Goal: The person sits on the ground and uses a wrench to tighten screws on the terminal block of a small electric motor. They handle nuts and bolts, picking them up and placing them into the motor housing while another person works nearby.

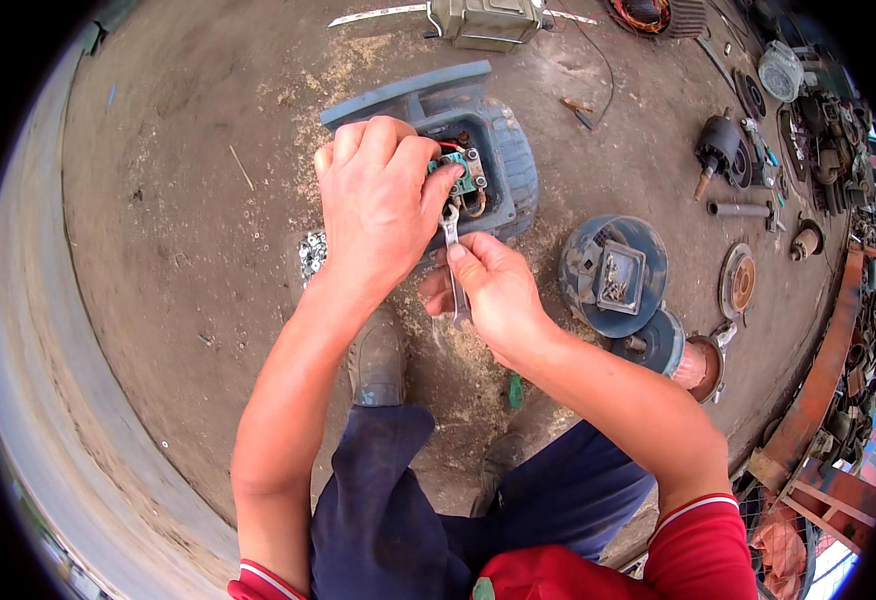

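Observation:
A blue-grey electric motor [516, 165] lies on the ground in front of me, its terminal box open. Inside sits a green terminal board [470, 172] with metal nuts and a red wire. My right hand [503, 290] is closed round a combination wrench [452, 236], whose upper end meets the near edge of the board. My left hand [378, 205] reaches over the left side of the box, fingers bent and thumb pressed by the board next to the wrench head. What those fingertips grip, if anything, is hidden.
Small nuts and washers [312, 254] are heaped left of the motor. To the right, a round blue-grey cover [578, 290] holds a square metal frame. A metal case [488, 22] stands at the far side. Motor parts and tools, including a shaft piece [720, 140], lie farther right.

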Motion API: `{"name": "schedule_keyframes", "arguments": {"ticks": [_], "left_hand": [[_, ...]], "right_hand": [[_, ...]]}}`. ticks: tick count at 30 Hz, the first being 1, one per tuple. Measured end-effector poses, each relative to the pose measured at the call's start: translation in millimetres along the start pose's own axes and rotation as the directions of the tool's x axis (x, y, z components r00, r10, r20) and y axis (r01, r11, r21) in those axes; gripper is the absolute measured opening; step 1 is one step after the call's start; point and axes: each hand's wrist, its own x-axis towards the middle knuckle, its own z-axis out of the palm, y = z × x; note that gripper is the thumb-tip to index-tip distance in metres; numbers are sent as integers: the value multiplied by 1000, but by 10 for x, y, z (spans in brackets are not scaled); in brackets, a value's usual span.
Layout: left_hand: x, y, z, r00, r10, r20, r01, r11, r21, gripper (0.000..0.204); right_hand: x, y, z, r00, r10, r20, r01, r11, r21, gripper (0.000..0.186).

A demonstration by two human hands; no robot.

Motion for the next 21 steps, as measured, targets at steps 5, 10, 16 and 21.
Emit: {"name": "schedule_keyframes", "arguments": {"ticks": [5,10,16,21], "left_hand": [[107,63,58,996,62,58,-66,996,59,16],[156,17,-33,979,113,172,-127,989,73,15],[95,-99,-71,983,129,133,-118,989,-92,16],[-280,-168,-111,989,-100,-106,74,972,-223,19]], "right_hand": [[-259,208,-361,997,73,-4,-73,990,-122,24],[-314,135,-556,1000,-10,3,11,959,-282,24],[-272,-80,-623,994,-108,8,103,924,-368,21],[-266,-241,-593,987,-159,7,140,848,-512,20]]}}
